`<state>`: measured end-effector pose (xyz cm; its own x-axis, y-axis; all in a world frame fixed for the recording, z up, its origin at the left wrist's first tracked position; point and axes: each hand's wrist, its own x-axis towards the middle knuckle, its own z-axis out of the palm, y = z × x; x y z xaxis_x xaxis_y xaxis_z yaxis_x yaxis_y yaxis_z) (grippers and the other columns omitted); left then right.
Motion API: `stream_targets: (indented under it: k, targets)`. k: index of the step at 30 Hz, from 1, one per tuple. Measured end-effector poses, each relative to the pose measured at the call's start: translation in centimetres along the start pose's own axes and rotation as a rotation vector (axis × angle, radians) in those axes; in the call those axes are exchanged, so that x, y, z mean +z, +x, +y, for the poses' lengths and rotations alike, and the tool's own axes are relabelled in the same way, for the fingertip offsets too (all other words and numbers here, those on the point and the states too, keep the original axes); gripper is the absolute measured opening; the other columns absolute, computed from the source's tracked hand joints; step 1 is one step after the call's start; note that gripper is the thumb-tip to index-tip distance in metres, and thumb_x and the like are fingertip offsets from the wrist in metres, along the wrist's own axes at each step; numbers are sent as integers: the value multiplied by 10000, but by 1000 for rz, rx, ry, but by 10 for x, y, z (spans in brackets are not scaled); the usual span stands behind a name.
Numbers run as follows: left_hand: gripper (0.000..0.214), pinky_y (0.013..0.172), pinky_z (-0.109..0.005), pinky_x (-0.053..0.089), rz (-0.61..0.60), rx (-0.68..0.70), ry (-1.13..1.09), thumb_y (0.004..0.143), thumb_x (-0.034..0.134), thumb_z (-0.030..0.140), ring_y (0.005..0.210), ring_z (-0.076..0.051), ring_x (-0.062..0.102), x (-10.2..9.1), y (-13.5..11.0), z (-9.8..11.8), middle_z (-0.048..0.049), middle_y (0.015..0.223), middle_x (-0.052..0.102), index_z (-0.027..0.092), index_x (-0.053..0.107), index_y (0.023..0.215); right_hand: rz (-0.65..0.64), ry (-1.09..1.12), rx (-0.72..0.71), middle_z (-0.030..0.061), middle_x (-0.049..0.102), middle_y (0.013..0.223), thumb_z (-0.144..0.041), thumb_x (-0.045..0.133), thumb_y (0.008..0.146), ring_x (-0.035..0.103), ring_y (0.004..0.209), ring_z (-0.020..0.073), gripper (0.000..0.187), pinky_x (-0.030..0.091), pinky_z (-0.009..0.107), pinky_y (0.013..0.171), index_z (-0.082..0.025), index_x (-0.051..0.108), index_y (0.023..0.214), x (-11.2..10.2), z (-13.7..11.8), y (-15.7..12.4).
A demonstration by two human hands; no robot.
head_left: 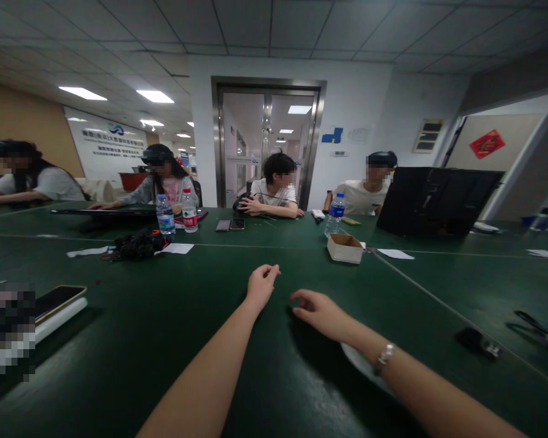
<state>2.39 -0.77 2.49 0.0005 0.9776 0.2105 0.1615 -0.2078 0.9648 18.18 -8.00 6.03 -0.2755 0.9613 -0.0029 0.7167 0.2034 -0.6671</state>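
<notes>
My left hand [261, 285] is over the middle of the green table [164, 340], its fingers bent in and the fingertips close to the thumb. Whatever may be between those fingertips is too small to make out. To its right, my right hand [320, 310] is held above the tabletop with curved fingers and a gap between thumb and forefinger; nothing shows in it. A bracelet [384, 358] circles the right wrist. Beneath that forearm a pale, curved-edged thing [363, 365] is mostly hidden. Beyond the right hand stands a small open cardboard box [344, 250].
Water bottles [165, 216] [335, 214] and a red-capped bottle [190, 213] stand farther back. A tangled black cable bundle [139, 244] lies left. At near left, a phone [60, 301] tops a white object. A black monitor [438, 201] stands right. Several people sit across the table.
</notes>
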Motion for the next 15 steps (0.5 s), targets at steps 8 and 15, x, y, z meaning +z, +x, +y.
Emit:
stream_targets:
  k: [8,15]
  targets:
    - [304,600,-247,416,335,-52,-259,690,628,458,624,-128,531,-22,24,-25,0,655,572,155,603,708,149,281,-26,22,611,763,-201,597,748,529,597,101,142,402,221,538,-148,554,873,73,-27,92]
    - [122,732,-278,438,295,-1,-114,638,688,249,730,-145,568,-11,28,-33,-28,769,612,174,647,725,65,564,-96,-49,535,596,-103,562,709,521,518,70,89,409,177,475,-162,499,730,63,-11,85]
